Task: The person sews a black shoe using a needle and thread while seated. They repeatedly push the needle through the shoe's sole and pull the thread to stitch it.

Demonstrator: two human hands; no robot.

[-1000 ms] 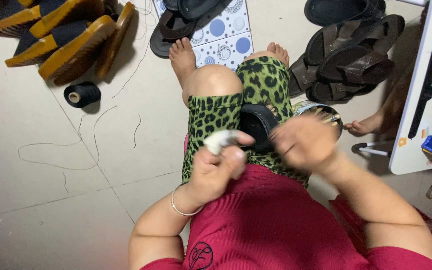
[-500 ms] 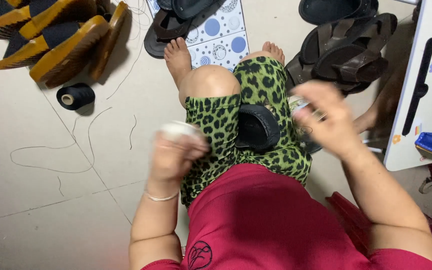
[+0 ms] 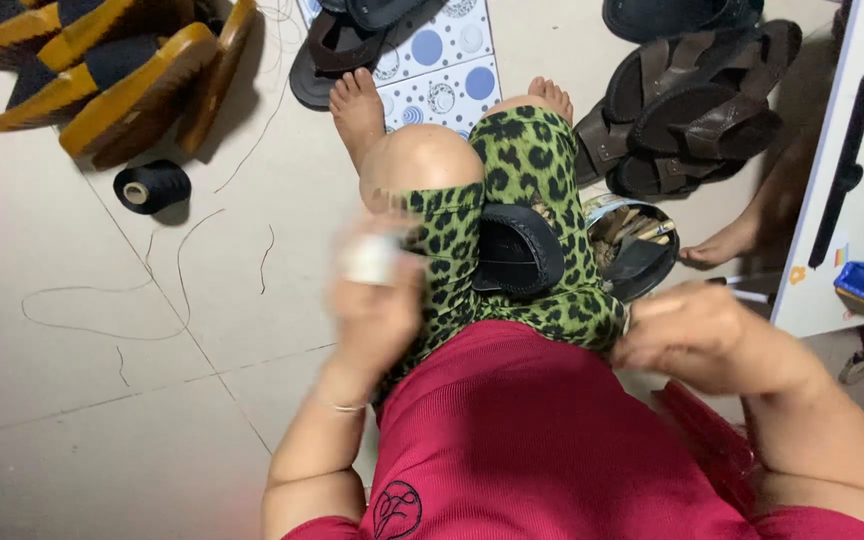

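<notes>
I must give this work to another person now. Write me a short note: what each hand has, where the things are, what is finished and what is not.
Left hand: raised over the left thigh, blurred, gripping a small white object; what it is cannot be told.
Right hand: closed, low by the right hip; whether it holds anything cannot be told.
Black sandal: lies on the lap, on the leopard-print shorts, neither hand touching it.
Black thread spool: on the floor at left, loose thread trailing from it.
Round tin of tools: beside the right knee.
Done: sandals with yellow soles and dark ones lie in piles; their state is unclear.
Left: the sandal on the lap seems in progress.
</notes>
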